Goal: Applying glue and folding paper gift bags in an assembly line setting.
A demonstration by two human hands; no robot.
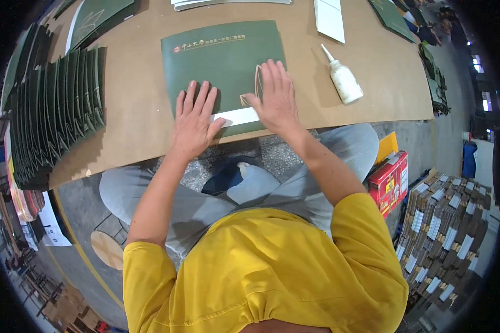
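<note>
A dark green printed folder (pixel 216 66) with gold lettering lies on the brown table in front of me. My left hand (pixel 193 122) rests flat on its lower left part, fingers spread, with the thumb on a white strip (pixel 240 117) near the folder's lower edge. My right hand (pixel 278 100) lies flat over the lower right part, its thumb by the strip's other end. Part of a gold line drawing shows beside that hand. Neither hand grips anything. A white squeeze bottle (pixel 345 82) with a pointed nozzle lies right of the folder.
Many green folded covers (pixel 61 100) stand in a row on the table's left (pixel 128 111). Green folders (pixel 103 19) lie far left, another (pixel 393 19) far right. White paper pieces (pixel 330 19) sit at the back. A red box (pixel 388 183) and stacked bundles (pixel 441 233) stand right, below the table.
</note>
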